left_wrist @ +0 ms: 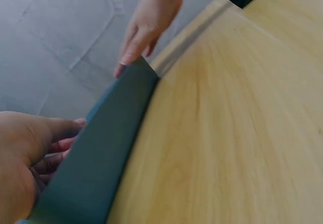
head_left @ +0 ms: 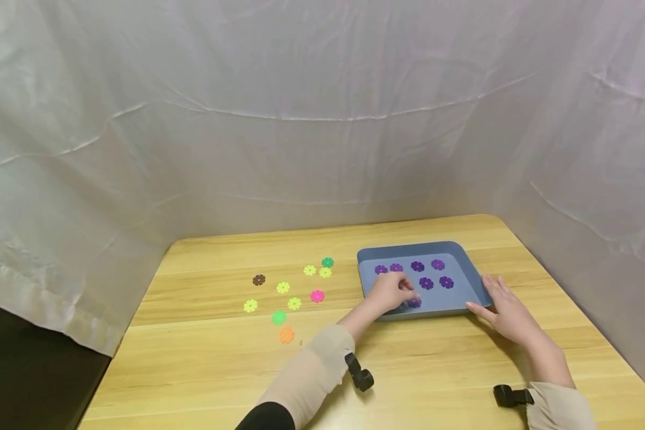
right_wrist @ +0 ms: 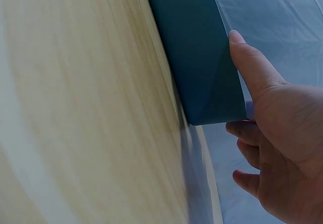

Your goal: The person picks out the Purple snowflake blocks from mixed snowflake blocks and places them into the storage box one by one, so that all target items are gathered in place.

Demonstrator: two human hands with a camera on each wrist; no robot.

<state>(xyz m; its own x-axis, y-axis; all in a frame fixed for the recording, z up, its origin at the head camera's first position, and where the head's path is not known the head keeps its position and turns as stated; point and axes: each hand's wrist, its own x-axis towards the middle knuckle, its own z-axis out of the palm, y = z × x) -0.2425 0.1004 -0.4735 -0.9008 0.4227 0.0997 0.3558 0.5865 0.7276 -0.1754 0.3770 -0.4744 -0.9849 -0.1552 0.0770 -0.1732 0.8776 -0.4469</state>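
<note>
While the left hand (head_left: 392, 291) reaches into the blue tray (head_left: 475, 280), its grip is curled over a purple flower disc (head_left: 414, 303) near the tray's near edge; whether the fingertips actually pinch that disc cannot be told, since the knuckles hide them in the head view and the tray wall blocks the left wrist view. Right hand (head_left: 507, 313) rests at the tray's near right corner, grip loose, thumb (right_wrist: 247, 57) laid flat along the outer wall and the other fingers relaxed beside it, so it steadies rather than clasps. Beyond the left grip, six more purple discs (head_left: 426, 282) lie flat and spaced on the tray floor. Well to the left of that grip, loose discs sit on the tabletop (head_left: 462, 370): yellow ones (head_left: 283, 287), a pink one (head_left: 317, 295), green (head_left: 279, 317), orange (head_left: 286, 335), brown (head_left: 258, 279), teal (head_left: 328, 262). Judgement: the step goes best with fingertip contact only, keeping the palm clear of neighbouring discs, while the right thumb keeps the tray from sliding. Main risk is nudging the adjacent discs out of their spacing.
</note>
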